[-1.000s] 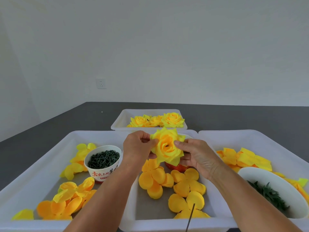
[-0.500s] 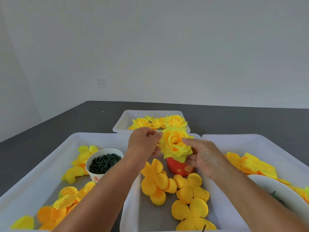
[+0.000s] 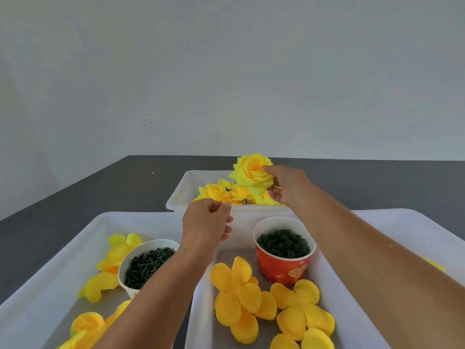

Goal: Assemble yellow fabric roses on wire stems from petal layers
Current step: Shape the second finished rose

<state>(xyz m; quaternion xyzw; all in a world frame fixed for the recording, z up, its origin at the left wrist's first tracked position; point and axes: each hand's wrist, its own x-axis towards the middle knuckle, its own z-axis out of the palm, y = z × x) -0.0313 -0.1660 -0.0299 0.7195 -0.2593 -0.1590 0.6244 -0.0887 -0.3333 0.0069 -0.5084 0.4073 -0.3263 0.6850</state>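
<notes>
A dark grey tabletop (image 3: 75,197) is carrying three white trays, and the red cup (image 3: 283,263) of green rings is serving as the landmark here. The near tray (image 3: 203,293) is holding that cup, with orange petal layers (image 3: 239,298) lying just in front of it. Left of the cup, the left tray (image 3: 63,248) is holding a white cup (image 3: 146,265) of dark green pieces among yellow petals. Beyond the cup, the far tray (image 3: 181,195) is holding finished roses (image 3: 221,193). Above that tray, the right hand (image 3: 286,185) is pinching a yellow rose (image 3: 253,175) by its edge. The left hand (image 3: 206,222), hovering just left of the cup, is keeping its fingers (image 3: 224,205) curled together; whether they are holding anything is unclear.
</notes>
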